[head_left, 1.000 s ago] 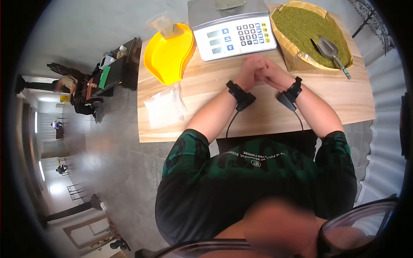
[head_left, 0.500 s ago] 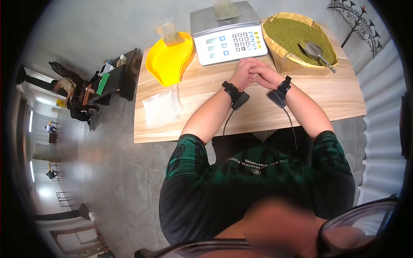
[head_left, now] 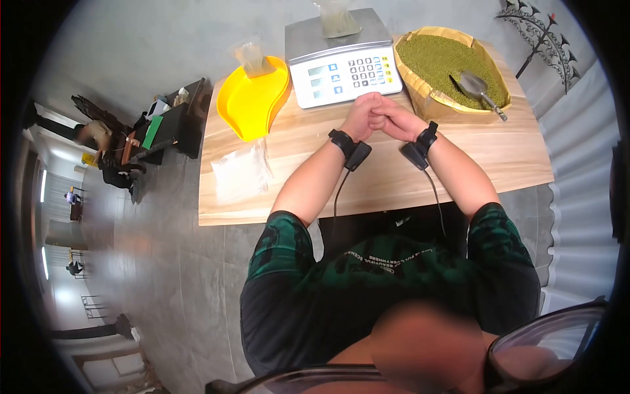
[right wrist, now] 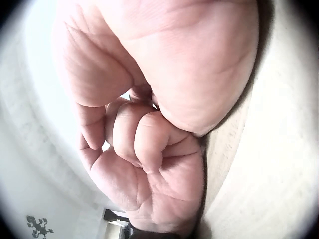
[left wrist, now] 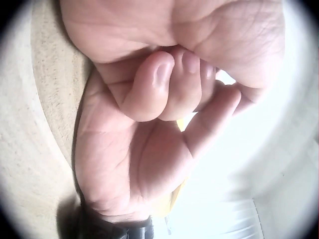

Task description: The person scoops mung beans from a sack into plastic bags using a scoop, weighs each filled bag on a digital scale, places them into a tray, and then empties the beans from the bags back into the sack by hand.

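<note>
In the head view my left hand [head_left: 357, 123] and right hand [head_left: 401, 122] are clasped together at the table's middle, just in front of the digital scale [head_left: 344, 80]. Both wrist views show the fingers [left wrist: 149, 89] curled and hooked into the other hand, against its palm. Neither hand shows any object in it. On the scale's metal plate stands a clear bag [head_left: 338, 22] with greenish contents. To the right, a paper sack [head_left: 430, 100] is full of small green beans [head_left: 433, 56], and a metal scoop [head_left: 474, 85] lies on them.
Left of the scale sits a yellow tray [head_left: 246, 102], with a clear bag [head_left: 252, 60] of contents at its back end. Clear plastic bags [head_left: 239, 174] lie at the table's left front. White curtain [head_left: 577, 197] hangs at the right. A person sits by a dark table [head_left: 174, 125] far left.
The head view has shifted, so the table things appear lower and farther left, with more of the bag on the scale in sight. Both hands stay clasped.
</note>
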Demonstrator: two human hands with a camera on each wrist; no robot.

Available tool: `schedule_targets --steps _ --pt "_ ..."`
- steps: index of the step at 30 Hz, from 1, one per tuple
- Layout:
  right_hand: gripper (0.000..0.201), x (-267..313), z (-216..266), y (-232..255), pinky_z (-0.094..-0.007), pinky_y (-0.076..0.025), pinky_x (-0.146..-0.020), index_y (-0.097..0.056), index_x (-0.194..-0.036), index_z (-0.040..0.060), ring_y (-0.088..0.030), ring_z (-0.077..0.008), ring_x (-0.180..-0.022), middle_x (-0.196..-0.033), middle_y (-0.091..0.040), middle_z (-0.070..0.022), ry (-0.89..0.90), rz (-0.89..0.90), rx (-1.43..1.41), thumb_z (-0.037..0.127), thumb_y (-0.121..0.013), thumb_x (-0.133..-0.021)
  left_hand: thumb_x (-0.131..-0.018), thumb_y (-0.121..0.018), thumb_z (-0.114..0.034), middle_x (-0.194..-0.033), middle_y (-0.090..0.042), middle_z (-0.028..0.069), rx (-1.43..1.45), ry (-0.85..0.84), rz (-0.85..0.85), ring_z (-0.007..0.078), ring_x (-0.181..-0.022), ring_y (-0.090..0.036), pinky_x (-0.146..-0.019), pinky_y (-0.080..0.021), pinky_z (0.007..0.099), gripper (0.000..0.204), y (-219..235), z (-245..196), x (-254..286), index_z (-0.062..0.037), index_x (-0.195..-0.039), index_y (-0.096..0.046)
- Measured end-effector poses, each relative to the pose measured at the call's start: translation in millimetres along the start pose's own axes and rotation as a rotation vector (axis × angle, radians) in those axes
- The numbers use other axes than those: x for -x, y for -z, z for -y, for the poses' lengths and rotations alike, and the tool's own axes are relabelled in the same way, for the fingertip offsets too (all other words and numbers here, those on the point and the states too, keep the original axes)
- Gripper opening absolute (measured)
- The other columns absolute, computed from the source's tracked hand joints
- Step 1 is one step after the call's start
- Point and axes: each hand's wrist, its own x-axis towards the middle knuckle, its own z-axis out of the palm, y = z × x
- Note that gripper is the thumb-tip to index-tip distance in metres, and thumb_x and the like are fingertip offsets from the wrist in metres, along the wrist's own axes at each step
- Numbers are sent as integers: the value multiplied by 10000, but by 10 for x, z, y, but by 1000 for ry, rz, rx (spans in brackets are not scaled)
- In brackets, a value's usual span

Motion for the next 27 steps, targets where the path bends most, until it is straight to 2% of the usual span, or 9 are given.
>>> schedule_targets --steps 1,5,7,20,27 --pt "219 15 0 -26 -215 -394 -670 -519 -1196 67 -450 -57 -727 -886 -512 23 1 -49 19 101 -516 -980 -966 -501 -168 -612 -353 -48 18 -5 7 50 -451 -264 -410 -196 216 248 -3 8 11 -140 -737 -410" --pt "199 16 -5 -29 -209 -392 -677 -520 -1177 72 -454 -55 -732 -890 -511 24 -4 -28 4 103 -514 -981 -961 -507 -172 -619 -361 -51 28 13 10 49 -458 -275 -413 -203 212 244 -14 0 22 -142 -739 -410" --pt "193 49 4 -87 -207 -394 -683 -521 -1165 75 -464 -50 -740 -902 -518 25 8 -81 18 114 -523 -976 -946 -475 -134 -631 -378 -37 66 11 -10 49 -459 -276 -413 -195 212 195 -19 12 25 -118 -757 -426" --pt "186 84 51 -146 -204 -386 -662 -544 -1122 74 -475 -36 -729 -879 -522 39 -13 -93 21 126 -548 -944 -954 -495 -172 -624 -386 -42 -2 28 -58 51 -468 -306 -430 -215 216 214 -91 5 82 -107 -754 -454" --pt "180 102 62 -127 -215 -451 -698 -564 -1103 71 -553 -52 -778 -914 -581 19 -42 -91 -12 119 -559 -929 -982 -488 -218 -602 -348 -40 -68 61 -106 65 -460 -296 -429 -215 222 282 -188 -4 116 -132 -730 -393"
